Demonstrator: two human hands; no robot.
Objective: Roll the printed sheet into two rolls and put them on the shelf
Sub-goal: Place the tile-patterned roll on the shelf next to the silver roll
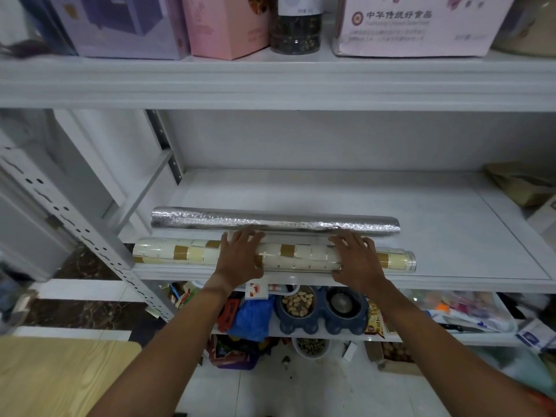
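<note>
Upper shelf boxes (415, 25) are cut off at the top, and the print on them is blurry. Right edge of the middle shelf (451, 230) holds a cardboard box (523, 183), partly out of frame. The lower shelf is cluttered and half hidden behind your arms; most items there are hard to make out.

Your left hand (240, 257) lies over the tile-print roll (273, 257), fingers (249, 236) spread and nearly straight, pressing on top, thumb tucked at the front edge. Your right hand (358, 257) does the same further right, fingers released and flat across the roll. Neither hand wraps round it.

The tile-print roll lies lengthwise at the front edge of the middle shelf. The silver roll (275, 222) lies just behind it, parallel, close to your fingertips; contact can't be told.

Below, a blue double bowl (322, 311) has peanuts in its left cup; the right cup's metal insert looks bare. A blue bag (252, 319) sits left of it. A dark jar (296, 28) on the upper shelf holds dried bits. A wooden worktop (60, 377) corner shows lower left.
</note>
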